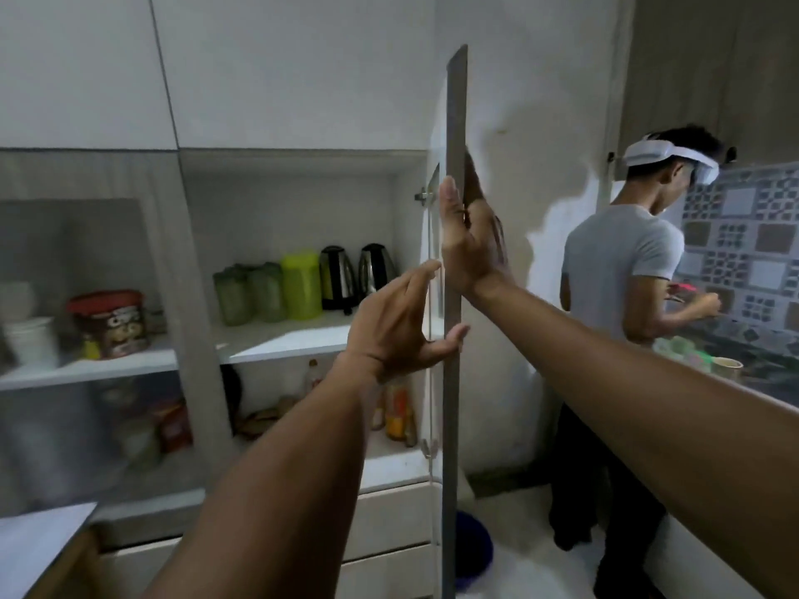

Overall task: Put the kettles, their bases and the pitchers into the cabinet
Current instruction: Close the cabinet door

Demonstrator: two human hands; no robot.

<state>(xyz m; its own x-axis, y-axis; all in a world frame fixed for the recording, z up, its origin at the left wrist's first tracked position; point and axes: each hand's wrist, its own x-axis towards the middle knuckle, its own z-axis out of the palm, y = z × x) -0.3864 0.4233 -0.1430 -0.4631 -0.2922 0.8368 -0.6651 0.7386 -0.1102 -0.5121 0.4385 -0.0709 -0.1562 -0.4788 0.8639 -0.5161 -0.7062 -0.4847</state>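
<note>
Two steel kettles with black handles (338, 274) (375, 265) stand at the back right of the cabinet's middle shelf (276, 339); the left one sits on a dark base (335, 303). A lime-green pitcher (301, 284) and two darker green pitchers (267, 291) (232, 296) stand to their left. The cabinet door (455, 123) is swung out, edge-on to me. My left hand (400, 322) pinches the door's edge, fingers on the inner side and thumb on the outer side. My right hand (471, 244) lies flat against the door's outer face, fingers straight.
A red-lidded jar (108, 324) and white bowls (30, 339) sit behind the closed left door. Bottles (395, 408) stand on the lower shelf. Another person (622, 296) works at the counter on the right. A blue bucket (473, 551) is on the floor.
</note>
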